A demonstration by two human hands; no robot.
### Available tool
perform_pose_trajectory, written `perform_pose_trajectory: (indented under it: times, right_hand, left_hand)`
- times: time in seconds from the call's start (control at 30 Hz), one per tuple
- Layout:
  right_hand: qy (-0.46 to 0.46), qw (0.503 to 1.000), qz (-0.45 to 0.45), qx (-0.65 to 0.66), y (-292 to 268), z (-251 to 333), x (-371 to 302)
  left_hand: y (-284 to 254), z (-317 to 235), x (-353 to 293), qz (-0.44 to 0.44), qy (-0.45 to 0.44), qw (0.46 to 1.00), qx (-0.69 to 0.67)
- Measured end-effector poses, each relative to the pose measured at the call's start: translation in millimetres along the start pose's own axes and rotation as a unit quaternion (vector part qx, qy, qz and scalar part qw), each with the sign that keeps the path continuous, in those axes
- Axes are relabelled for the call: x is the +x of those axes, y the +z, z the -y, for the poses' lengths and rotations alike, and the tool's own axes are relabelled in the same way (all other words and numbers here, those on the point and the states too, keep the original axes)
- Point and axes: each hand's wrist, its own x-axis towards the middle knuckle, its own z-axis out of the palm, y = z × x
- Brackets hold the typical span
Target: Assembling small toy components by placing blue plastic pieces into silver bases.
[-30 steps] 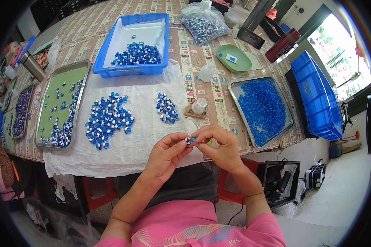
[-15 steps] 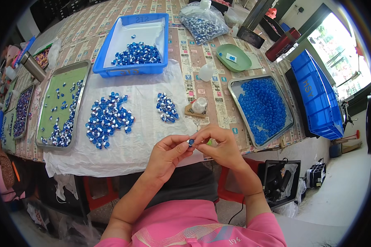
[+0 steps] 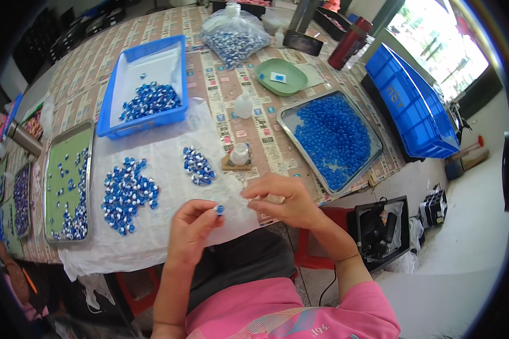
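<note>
A small blue bead [image 3: 219, 209] is pinched between the thumb and fingertips of my left hand [image 3: 191, 229], over the front edge of a white sheet [image 3: 169, 131]. To its right, my right hand [image 3: 285, 202] hovers apart from the bead, thumb and fingers spread with nothing visible between them. A big pile of blue-and-white beads [image 3: 129, 195] lies on the sheet left of my hands. Beyond my left hand is a smaller pile of the same beads [image 3: 198, 166]. A little glass jar [image 3: 240, 153] on a wooden block stands beyond my right hand.
A metal tray of clear blue beads [image 3: 336, 141] lies on the right, a green-lined tray [image 3: 62, 169] on the left. Farther back are a blue bin [image 3: 143, 121], a white bottle [image 3: 244, 105], a green dish [image 3: 294, 85] and a bag of beads [image 3: 232, 42]. A blue crate [image 3: 413, 107] stands far right.
My hands have separated: the left has moved left and nearer me with the bead, while the right has let go and opened. The whole view has shifted and turned slightly.
</note>
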Motion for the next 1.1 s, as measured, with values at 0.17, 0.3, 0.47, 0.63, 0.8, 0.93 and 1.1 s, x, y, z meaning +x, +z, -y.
perform_pose_trajectory:
  times: [0.17, 0.3, 0.47, 0.63, 0.8, 0.93, 1.1]
  right_hand:
    - [0.013, 0.925, -0.227, -0.305, -79.1, -27.8, -20.3]
    - [0.112, 0.868, -0.227, -0.428, -131.2, -46.8, -43.3]
    - [0.091, 0.873, -0.184, -0.443, -140.7, -57.4, -47.2]
    - [0.121, 0.889, -0.185, -0.400, -136.6, -66.3, -41.8]
    - [0.123, 0.927, -0.236, -0.263, -111.3, -45.5, -36.4]
    - [0.090, 0.962, -0.199, -0.162, -85.1, -36.7, -36.3]
    - [0.066, 0.990, -0.100, -0.077, -50.3, -22.9, -29.0]
  left_hand:
    - [-32.8, -25.0, 2.0, -0.121, 0.156, 0.936, 0.291]
    - [-54.3, -34.4, 0.3, -0.177, 0.240, 0.809, 0.508]
    - [-42.8, -36.0, 3.7, -0.201, 0.246, 0.761, 0.566]
    - [-23.1, -33.2, 5.2, -0.210, 0.333, 0.696, 0.600]
    - [-13.3, -25.9, 15.0, -0.151, 0.350, 0.705, 0.597]
    - [-5.1, -17.2, 32.7, -0.089, 0.372, 0.699, 0.604]
    - [17.1, -15.1, 55.6, -0.082, 0.404, 0.682, 0.603]
